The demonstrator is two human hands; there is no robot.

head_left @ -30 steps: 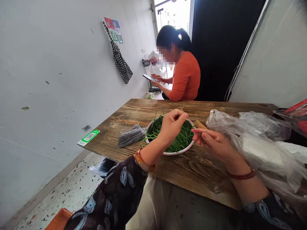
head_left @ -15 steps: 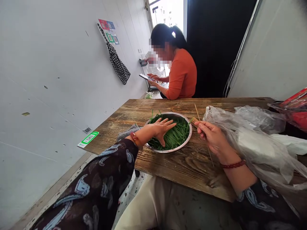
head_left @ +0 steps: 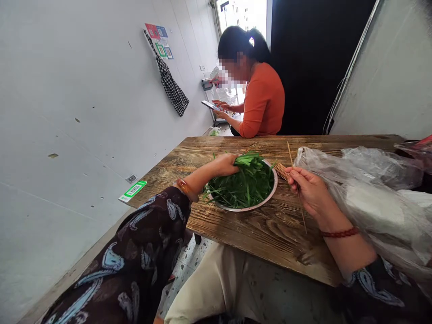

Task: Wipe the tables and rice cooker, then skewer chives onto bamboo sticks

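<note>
A metal bowl (head_left: 274,191) on the wooden table holds cut green leaves (head_left: 243,191) that look like garlic chives. At the bowl's far left side, my left hand (head_left: 227,165) is closed around a bunch of these leaves, lifted above the rest. My right hand (head_left: 308,186), right of the bowl, pinches one thin wooden skewer (head_left: 289,152) that slants across its fingers. A bundle of skewers (head_left: 281,171) sticks out leftward from the same hand toward the bowl's rim. The fingers partly hide how the bundle is gripped.
Clear plastic bags (head_left: 374,198) with a white package cover the table's right side. Across the wooden table (head_left: 202,150), a person in an orange top (head_left: 265,99) holds a phone (head_left: 209,105). A green code card (head_left: 133,191) lies at the left corner, near the wall.
My left hand was spread flat over the leaves; now it has closed on a bunch and raised it. My right hand keeps the skewers. The view has shifted slightly.
</note>
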